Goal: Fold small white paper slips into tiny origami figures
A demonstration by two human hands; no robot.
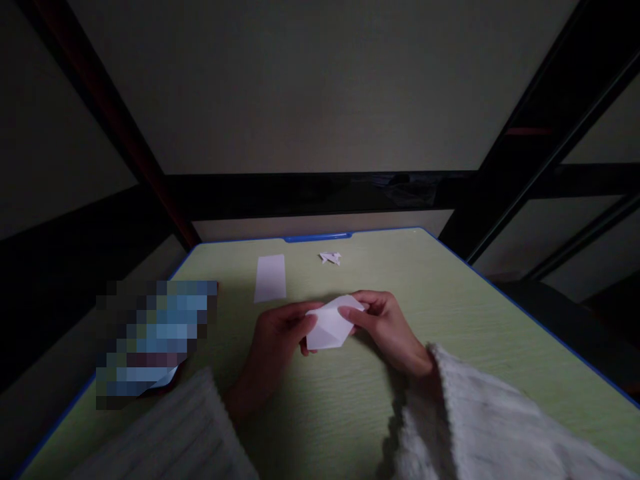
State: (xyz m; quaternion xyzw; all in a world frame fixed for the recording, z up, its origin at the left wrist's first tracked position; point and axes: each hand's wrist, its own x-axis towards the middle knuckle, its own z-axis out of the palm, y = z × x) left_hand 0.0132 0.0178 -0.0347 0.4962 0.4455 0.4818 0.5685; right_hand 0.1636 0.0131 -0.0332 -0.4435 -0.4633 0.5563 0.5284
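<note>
The left hand (277,335) and right hand (386,320) pinched opposite ends of the folded paper (329,327), a paper figure (331,257) beyond it; uneven thumb pressure risked skewing creases.

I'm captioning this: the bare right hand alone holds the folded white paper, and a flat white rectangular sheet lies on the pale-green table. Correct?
Not alone: the head view shows the left hand and right hand both holding the folded white paper. The flat white sheet does lie on the table.
</note>
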